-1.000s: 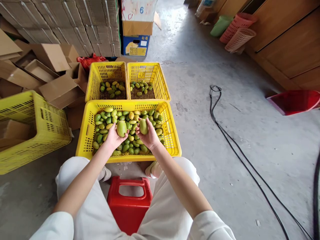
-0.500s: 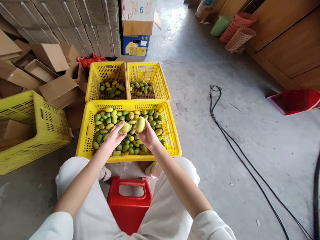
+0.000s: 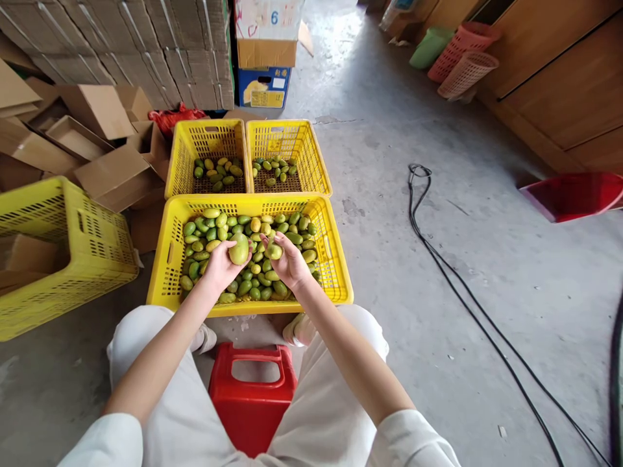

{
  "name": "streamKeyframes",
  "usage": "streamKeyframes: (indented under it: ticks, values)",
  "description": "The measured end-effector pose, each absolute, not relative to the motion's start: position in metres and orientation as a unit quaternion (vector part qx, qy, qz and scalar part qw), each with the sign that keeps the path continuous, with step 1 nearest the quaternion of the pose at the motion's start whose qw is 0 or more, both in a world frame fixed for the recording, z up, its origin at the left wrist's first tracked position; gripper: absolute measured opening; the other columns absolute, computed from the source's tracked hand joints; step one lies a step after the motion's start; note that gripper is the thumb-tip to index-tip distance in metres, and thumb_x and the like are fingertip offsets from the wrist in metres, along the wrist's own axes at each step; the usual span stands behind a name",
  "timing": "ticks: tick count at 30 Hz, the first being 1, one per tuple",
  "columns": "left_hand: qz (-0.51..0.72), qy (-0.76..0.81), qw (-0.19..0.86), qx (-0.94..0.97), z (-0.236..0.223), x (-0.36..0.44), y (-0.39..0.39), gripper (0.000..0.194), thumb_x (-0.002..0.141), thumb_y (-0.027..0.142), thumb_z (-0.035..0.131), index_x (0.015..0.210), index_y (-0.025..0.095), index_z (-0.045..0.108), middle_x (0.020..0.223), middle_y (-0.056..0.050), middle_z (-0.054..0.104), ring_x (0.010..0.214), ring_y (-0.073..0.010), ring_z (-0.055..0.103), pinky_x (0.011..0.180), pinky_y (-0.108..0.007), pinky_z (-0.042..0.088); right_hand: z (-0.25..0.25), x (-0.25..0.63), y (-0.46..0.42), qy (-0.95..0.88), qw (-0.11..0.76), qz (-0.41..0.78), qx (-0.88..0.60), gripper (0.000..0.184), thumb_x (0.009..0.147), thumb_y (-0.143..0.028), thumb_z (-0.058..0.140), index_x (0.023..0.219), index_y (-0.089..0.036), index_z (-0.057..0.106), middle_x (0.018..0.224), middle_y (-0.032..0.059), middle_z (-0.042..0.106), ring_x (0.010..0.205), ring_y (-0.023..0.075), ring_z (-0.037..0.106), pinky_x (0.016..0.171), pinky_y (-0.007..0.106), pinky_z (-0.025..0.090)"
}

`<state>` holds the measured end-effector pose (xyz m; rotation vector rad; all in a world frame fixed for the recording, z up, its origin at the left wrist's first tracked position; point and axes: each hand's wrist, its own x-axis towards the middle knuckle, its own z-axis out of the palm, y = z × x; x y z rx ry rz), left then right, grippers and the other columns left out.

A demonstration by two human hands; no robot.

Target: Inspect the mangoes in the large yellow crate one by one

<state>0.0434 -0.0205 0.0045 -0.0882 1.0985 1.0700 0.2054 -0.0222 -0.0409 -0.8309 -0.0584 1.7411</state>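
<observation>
In the centre of the frame, before you, the large yellow crate (image 3: 243,205) holds many green and yellowish fruits (image 3: 256,268). Behind it, at upper centre, stand the back left crate (image 3: 181,154) and the back right crate (image 3: 310,152), with fewer fruits inside. Your present step seems to be holding two fruits in view; the next move probably calls for a gentle, steady grip. Your left hand (image 3: 222,264) is curled around one green fruit (image 3: 239,249). Your right hand (image 3: 292,263), also curled, pinches a second green fruit (image 3: 274,251) between thumb and fingers
</observation>
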Motion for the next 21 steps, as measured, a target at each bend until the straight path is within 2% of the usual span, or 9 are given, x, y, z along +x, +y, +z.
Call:
streamKeyframes:
  ticks: [6, 10, 14, 17, 21]
  values:
    - [0.465, 0.502, 0.728, -0.037, 0.006, 0.043, -0.021, 0.013, 0.099, 0.013, 0.058, 0.105, 0.017, 0.069, 0.086, -0.006, 0.076, 0.076, -0.0188, 0.075, 0.072, -0.029, 0.064, -0.04, 0.207, -0.026, -0.06, 0.559, 0.752, -0.342, 0.039, 0.082, -0.013, 0.09, 0.106, -0.028, 0.063, 0.099, -0.0021, 0.084, 0.107, 0.0221, 0.085, 0.093, 0.036, 0.07]
    - [0.446, 0.508, 0.736, -0.03, 0.005, 0.042, -0.021, 0.013, 0.101, 0.016, 0.058, 0.106, 0.016, 0.07, 0.083, -0.008, 0.075, 0.076, -0.0198, 0.074, 0.068, -0.028, 0.062, -0.038, 0.208, -0.026, -0.066, 0.544, 0.759, -0.352, 0.027, 0.092, -0.022, 0.084, 0.11, -0.03, 0.065, 0.104, -0.0044, 0.085, 0.099, 0.0183, 0.083, 0.085, 0.032, 0.071]
    - [0.439, 0.506, 0.742, -0.024, 0.002, 0.04, -0.021, 0.014, 0.104, 0.017, 0.057, 0.107, 0.014, 0.071, 0.085, -0.01, 0.076, 0.076, -0.0198, 0.075, 0.067, -0.028, 0.063, -0.033, 0.208, -0.025, -0.038, 0.521, 0.772, -0.361, 0.01, 0.098, -0.03, 0.076, 0.1, -0.027, 0.067, 0.091, -0.0019, 0.081, 0.086, 0.0197, 0.08, 0.08, 0.034, 0.071]
    - [0.438, 0.505, 0.744, -0.019, 0.0, 0.039, -0.021, 0.012, 0.105, 0.018, 0.06, 0.105, 0.013, 0.071, 0.086, -0.009, 0.077, 0.073, -0.018, 0.074, 0.061, -0.025, 0.06, -0.031, 0.208, -0.024, -0.013, 0.527, 0.764, -0.373, 0.011, 0.096, -0.028, 0.078, 0.095, -0.026, 0.067, 0.081, -0.0057, 0.075, 0.074, 0.0156, 0.075, 0.079, 0.03, 0.069]
    - [0.443, 0.517, 0.732, -0.027, 0.0, 0.041, -0.02, 0.01, 0.102, 0.016, 0.065, 0.109, 0.016, 0.073, 0.085, -0.007, 0.076, 0.072, -0.0158, 0.072, 0.06, -0.022, 0.058, -0.031, 0.206, -0.025, -0.031, 0.55, 0.747, -0.372, 0.016, 0.091, -0.021, 0.082, 0.095, -0.027, 0.068, 0.087, -0.0074, 0.077, 0.077, 0.0122, 0.073, 0.081, 0.024, 0.065]
